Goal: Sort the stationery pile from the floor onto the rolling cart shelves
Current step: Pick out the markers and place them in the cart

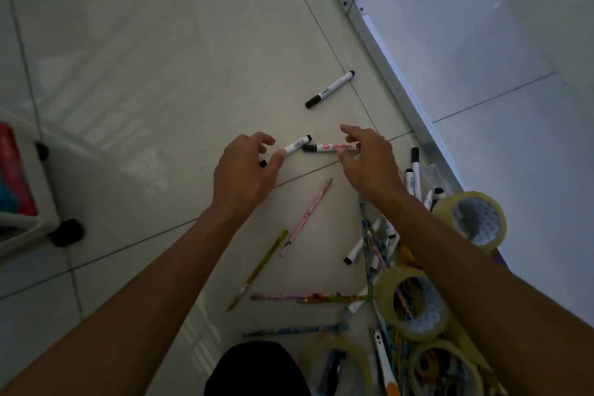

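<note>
My left hand (247, 167) pinches a white marker with a black cap (298, 144) between thumb and fingers, low over the floor tiles. My right hand (366, 157) grips a white marker with red print (332, 147) at its right end. The two markers lie almost tip to tip. A third black-capped marker (331, 88) rests alone farther away. The stationery pile (385, 251) spreads at the lower right, partly hidden under my right forearm. The white rolling cart (29, 228), with black wheels, stands at the left edge.
Clear tape rolls (472, 219) (411, 302) sit in the pile with more markers. Loose pencils, one pink (305, 219) and one yellow-green (257, 270), lie between my arms. A white metal frame (385, 51) runs diagonally at the right. My dark-clothed knee (257, 370) is at the bottom.
</note>
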